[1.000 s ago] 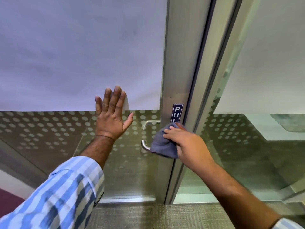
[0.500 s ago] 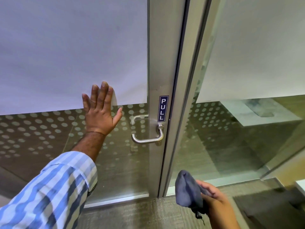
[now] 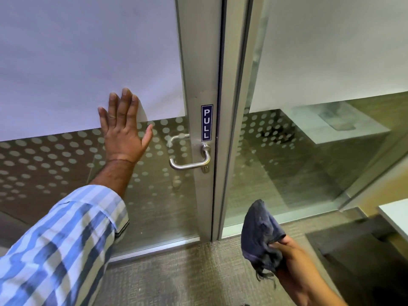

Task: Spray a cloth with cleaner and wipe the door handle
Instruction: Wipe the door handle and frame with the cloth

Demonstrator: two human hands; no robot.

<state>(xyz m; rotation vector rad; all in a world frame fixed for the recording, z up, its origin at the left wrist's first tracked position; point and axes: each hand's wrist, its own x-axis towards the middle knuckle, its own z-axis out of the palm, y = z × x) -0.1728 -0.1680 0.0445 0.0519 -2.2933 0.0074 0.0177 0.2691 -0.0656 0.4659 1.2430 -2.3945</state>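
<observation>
Nearest, a bunched dark blue cloth is gripped in the closed fingers of the right hand, held low above the carpet and well apart from the door. Further out, the left hand is pressed flat against the glass door, fingers spread, its striped sleeve seen below. Beyond, the metal door handle is seen uncovered on the frame, just under a PULL sign.

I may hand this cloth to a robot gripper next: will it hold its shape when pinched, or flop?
Likely floppy: the cloth bunches and droops from the right hand, with loose threads hanging. It probably weighs little, since a few fingers carry it.
</observation>
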